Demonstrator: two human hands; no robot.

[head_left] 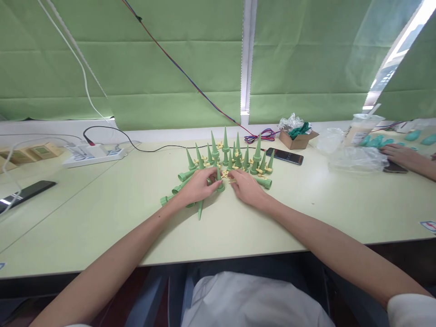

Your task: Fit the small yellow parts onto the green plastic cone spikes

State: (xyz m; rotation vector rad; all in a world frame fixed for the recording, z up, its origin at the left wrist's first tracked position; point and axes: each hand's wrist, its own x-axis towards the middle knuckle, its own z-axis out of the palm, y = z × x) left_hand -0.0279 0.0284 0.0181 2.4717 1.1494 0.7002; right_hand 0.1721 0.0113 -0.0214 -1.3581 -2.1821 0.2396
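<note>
My left hand (200,184) is closed, its thumb and fingers around a small green cone (220,180) that stands upright on a round base. Close by on the right, my right hand (248,187) has its fingertips pinched together at the small pale yellow pieces (225,174); a bit of yellow shows at the fingertips. Behind both hands stand several green cones (225,143) with round bases, some with yellow pieces between them. More green cone parts (184,175) lie on their sides, partly under my left hand. A green tube-like part (264,182) lies beside my right hand.
A phone (285,156) and a small cardboard box (297,140) sit behind to the right. A power strip (94,155) with cables stands at the left. Another person's hand (405,155) rests far right, near a drink cup (361,129) and plastic bags (356,159).
</note>
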